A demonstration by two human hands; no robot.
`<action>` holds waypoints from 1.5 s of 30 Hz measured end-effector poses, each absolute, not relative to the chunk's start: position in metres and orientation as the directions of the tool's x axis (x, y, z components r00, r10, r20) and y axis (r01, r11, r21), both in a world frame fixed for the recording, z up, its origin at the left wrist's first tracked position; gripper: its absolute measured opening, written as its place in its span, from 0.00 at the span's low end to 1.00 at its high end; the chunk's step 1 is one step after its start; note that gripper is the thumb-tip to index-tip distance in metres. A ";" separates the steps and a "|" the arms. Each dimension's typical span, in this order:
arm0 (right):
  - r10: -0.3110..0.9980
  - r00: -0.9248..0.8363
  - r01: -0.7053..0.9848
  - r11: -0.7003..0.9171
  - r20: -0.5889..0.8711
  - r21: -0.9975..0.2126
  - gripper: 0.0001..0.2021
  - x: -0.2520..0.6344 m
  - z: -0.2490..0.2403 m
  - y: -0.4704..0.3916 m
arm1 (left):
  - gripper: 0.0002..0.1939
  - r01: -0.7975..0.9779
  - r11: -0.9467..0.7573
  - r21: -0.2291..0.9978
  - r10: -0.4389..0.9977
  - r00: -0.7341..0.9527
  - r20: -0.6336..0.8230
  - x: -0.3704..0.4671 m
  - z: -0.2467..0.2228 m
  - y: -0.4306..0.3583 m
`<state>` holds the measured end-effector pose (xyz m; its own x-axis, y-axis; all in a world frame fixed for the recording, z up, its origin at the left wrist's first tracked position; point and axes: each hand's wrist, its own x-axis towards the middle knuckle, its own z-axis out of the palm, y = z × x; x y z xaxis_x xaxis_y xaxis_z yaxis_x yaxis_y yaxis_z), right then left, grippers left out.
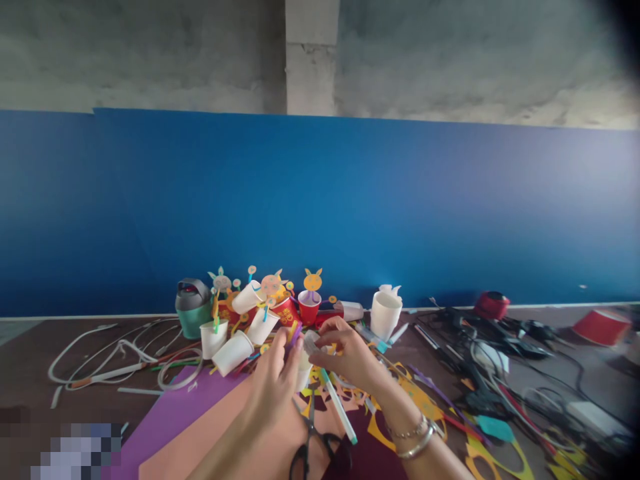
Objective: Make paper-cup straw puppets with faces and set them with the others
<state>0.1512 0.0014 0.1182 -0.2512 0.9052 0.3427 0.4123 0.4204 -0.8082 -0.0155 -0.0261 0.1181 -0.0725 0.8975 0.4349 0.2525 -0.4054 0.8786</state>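
Note:
Near the middle of the table, my left hand (280, 370) is closed on a small purple and yellow piece (295, 331). Close on its right, my right hand (347, 347) has bent fingers around a small clear item (311, 341), perhaps a roll of tape. A white paper cup (303, 373) shows just below and between the hands. Beneath them lie black-handled scissors (313, 437) and a white marker with a green end (340, 408), over orange paper (220, 427).
Behind the hands stand a red cup with a paper animal (310, 307), tipped white cups (233, 353) and a green bottle (193, 313). A white cup (385, 315) stands right of them. White cables (120, 353) lie left; black cables and yellow scraps (493, 460) lie right.

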 end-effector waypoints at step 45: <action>0.861 -0.317 0.310 0.490 0.397 -0.815 0.04 0.157 0.124 0.000 | 0.15 -0.187 0.039 0.982 0.982 0.190 -0.002 -0.013 0.116 -0.022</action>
